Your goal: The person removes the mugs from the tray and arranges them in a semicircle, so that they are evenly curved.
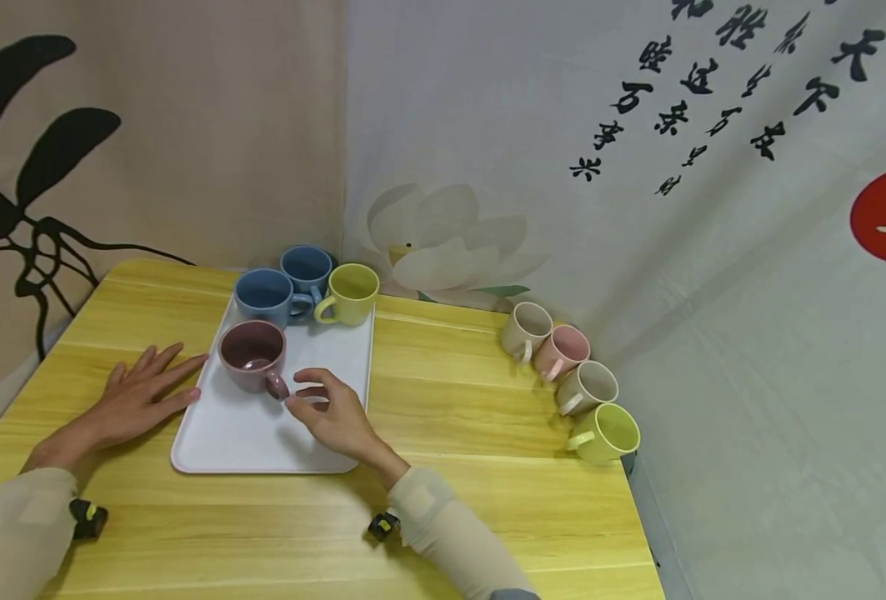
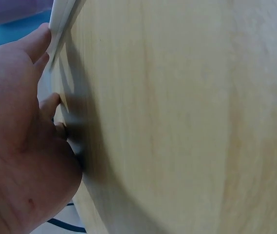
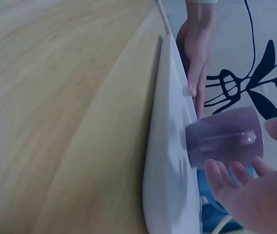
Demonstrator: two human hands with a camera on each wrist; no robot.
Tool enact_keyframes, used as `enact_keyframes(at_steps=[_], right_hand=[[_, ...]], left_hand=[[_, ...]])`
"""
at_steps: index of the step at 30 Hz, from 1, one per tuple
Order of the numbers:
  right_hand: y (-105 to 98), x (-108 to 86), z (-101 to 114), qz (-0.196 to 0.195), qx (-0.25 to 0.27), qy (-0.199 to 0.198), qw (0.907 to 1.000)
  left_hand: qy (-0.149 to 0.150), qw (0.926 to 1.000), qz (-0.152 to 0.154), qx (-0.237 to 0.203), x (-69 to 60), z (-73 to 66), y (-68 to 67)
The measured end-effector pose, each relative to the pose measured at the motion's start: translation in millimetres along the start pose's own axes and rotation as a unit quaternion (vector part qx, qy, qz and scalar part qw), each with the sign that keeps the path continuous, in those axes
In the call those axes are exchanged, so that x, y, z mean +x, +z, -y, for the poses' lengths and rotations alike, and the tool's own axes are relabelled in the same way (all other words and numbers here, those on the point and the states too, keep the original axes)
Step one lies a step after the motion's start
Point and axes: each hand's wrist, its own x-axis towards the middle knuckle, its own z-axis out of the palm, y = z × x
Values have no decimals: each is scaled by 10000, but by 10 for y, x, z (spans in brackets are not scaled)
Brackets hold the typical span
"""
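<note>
A mauve mug [image 1: 253, 357] stands upright on the white tray [image 1: 262, 442], its handle turned toward my right hand [image 1: 340, 417]. The fingers of that hand are bent and spread apart beside the handle, holding nothing. In the right wrist view, a gap shows between thumb and fingers [image 3: 220, 178] near the mug [image 3: 223, 139]; whether a fingertip touches it, I cannot tell. My left hand [image 1: 138, 398] lies with straight fingers on the table, its thumb and index tips at the tray's left edge. The left wrist view has this hand [image 2: 26, 122] against the tray rim [image 2: 60, 24].
Two blue mugs [image 1: 262, 292] and a yellow mug [image 1: 354, 293] occupy the tray's far end. Along the table's right edge runs a row of several mugs: beige [image 1: 525, 332], pink [image 1: 563, 350], another beige and yellow-green [image 1: 606, 433]. A printed cloth [image 1: 450, 125] hangs behind the table [image 1: 443, 400].
</note>
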Motion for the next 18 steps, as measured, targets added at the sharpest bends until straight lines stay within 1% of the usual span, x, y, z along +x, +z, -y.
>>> enact_keyframes(at_steps=[5,9,12,15,18], right_hand=[[97,53,32,73,3,119,9999],[159,93,42,107,-176,251,9995],[206,114,36,136,-218,353,9990],[253,133,20,140,-94,380,9991],[288,154,6,152,195,343,9991]], left_hand=[[-3,10000,13,-12,-11,-11,-2],[18,10000,17,-65,-11,-1,9],[32,9999,23,-119,-5,14,13],[38,9999,23,-141,-2,25,13],[35,9999,30,-140,-2,27,13]])
